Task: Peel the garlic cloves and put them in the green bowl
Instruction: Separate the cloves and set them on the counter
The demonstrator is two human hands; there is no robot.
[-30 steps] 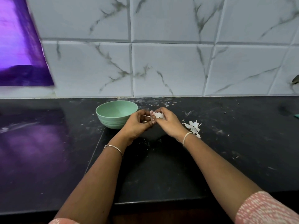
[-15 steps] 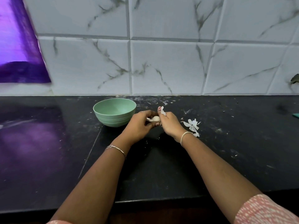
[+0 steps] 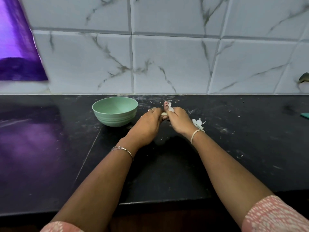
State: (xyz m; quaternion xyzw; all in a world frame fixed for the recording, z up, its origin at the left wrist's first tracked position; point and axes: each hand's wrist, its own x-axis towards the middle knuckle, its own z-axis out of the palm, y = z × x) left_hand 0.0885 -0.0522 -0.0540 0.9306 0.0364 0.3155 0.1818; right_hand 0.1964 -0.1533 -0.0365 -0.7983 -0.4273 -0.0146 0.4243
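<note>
A pale green bowl (image 3: pixel 115 113) stands on the black counter near the tiled wall; I see nothing inside it. Just right of the bowl my left hand (image 3: pixel 147 125) pinches a small pale garlic clove (image 3: pixel 163 114) at its fingertips. My right hand (image 3: pixel 178 122) meets it from the right and holds a strip of white garlic skin (image 3: pixel 170 108) between thumb and fingers. Most of the clove is hidden by the fingers of both hands.
A small heap of white peeled skins (image 3: pixel 198 123) lies on the counter (image 3: pixel 250 139) right of my right wrist, with small flakes scattered around. A purple sheet (image 3: pixel 18 47) hangs at the left wall. A teal object (image 3: pixel 305 115) shows at the right edge.
Both hands have sunk lower toward the counter and stayed together. The right hand has pulled a strip of skin up off the clove.
</note>
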